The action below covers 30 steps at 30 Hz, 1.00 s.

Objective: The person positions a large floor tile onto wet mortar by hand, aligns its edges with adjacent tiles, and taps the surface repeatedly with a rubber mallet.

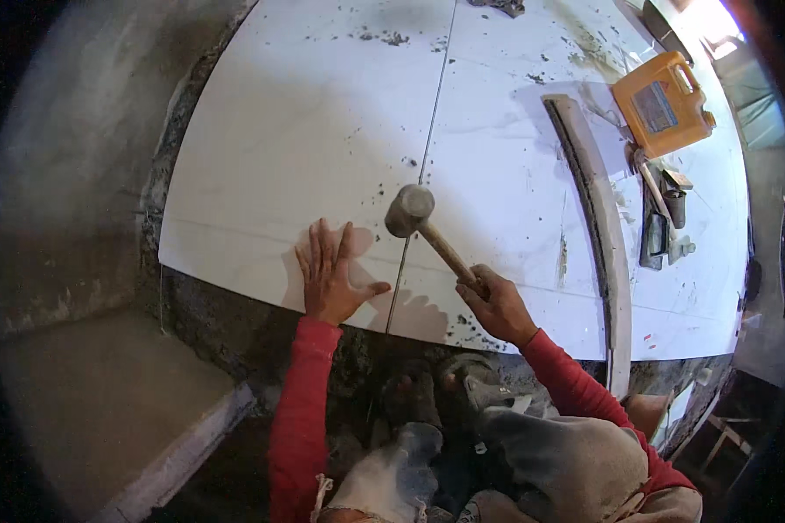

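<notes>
My right hand [497, 307] is closed round the wooden handle of a rubber mallet [410, 209]. The mallet's grey head is over the narrow joint between two large white floor tiles, close to the left one; I cannot tell whether it touches. Palm down, my left hand [331, 277] has its fingers spread on or just above the near edge of the left white tile [270, 131], its thumb pointing toward the joint. The right white tile [497, 174] carries scattered dark crumbs of mortar.
A long straightedge bar [597, 200] lies across the right tile. Beyond it stand a yellow jerrycan [663, 103] and a hammer [657, 187] among other small tools. A concrete wall [70, 157] rises at left, above a raised slab [105, 410]. Rough dark mortar borders the tiles' near edge.
</notes>
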Each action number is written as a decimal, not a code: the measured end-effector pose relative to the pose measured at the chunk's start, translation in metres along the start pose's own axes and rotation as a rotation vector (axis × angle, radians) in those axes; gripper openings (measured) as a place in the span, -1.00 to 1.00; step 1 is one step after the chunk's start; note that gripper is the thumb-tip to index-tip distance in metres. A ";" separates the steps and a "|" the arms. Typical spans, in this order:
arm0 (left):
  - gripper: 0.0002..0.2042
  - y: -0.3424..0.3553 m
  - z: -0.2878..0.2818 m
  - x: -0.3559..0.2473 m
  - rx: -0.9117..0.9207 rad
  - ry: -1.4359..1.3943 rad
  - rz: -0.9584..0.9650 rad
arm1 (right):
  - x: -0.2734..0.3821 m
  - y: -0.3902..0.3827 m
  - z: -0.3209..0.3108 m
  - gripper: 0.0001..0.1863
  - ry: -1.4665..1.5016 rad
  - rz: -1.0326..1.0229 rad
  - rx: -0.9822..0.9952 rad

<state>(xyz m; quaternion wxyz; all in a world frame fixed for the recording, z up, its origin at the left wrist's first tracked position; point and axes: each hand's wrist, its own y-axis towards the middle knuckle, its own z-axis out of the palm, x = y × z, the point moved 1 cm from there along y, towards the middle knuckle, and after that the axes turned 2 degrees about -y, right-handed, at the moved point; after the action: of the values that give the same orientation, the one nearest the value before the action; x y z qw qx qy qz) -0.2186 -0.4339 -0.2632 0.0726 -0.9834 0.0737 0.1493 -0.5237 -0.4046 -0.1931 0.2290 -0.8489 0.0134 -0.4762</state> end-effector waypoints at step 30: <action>-0.36 0.174 -0.052 0.258 -0.365 0.340 -0.394 | 0.152 0.241 0.110 -0.23 -0.371 -0.750 0.062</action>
<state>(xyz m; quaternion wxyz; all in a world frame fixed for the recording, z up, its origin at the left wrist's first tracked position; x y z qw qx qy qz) 0.0108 -0.6444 -0.3140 -0.0907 -0.9864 -0.1351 -0.0232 -0.3041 -0.6155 -0.2162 0.0637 -0.8590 -0.3523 -0.3659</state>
